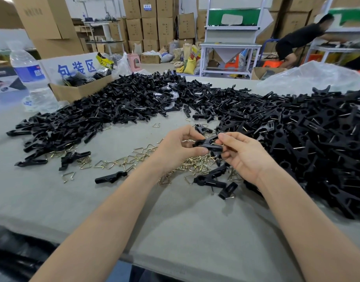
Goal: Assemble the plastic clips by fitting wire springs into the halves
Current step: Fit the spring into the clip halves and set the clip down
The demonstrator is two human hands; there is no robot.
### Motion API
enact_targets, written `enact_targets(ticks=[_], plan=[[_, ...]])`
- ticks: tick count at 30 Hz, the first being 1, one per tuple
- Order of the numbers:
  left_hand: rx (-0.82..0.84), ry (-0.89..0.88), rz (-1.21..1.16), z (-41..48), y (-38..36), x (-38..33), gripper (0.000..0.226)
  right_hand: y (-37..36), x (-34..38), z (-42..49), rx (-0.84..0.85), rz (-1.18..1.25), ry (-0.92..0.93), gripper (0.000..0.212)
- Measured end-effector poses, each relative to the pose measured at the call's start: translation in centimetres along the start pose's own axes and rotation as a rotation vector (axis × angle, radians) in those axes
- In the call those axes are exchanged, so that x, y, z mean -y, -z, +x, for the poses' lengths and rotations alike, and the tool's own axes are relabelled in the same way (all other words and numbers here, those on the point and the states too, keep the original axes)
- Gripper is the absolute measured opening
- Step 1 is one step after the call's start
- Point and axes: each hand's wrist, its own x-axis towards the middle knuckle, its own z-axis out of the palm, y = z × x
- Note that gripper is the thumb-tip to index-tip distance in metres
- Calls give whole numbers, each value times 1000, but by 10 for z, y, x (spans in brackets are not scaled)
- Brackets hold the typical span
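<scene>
Clip halves, black plastic, sit pinched between my left hand and right hand, both grasping them above the table. Loose wire springs lie just beneath my hands; heaped halves spread beyond my right.

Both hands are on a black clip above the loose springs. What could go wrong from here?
1. The left hand and right hand pinch the clip by the fingertips only, in the air. It could slip or spring apart and drop among the wire springs below.
2. Stray black pieces lie right beside the right-side pile, whose clips show wires. Unfinished ones might get mixed in.
</scene>
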Motion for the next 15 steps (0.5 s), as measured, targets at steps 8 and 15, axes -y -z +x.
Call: enact_targets(ticks=[8,15], plan=[[-39,-50,-8,2,-1,4,25,-2,-1,0,-23,-53,-117,15],[-34,-46,19,1,-1,3,27,-4,-1,-2,-79,-318,102,27]])
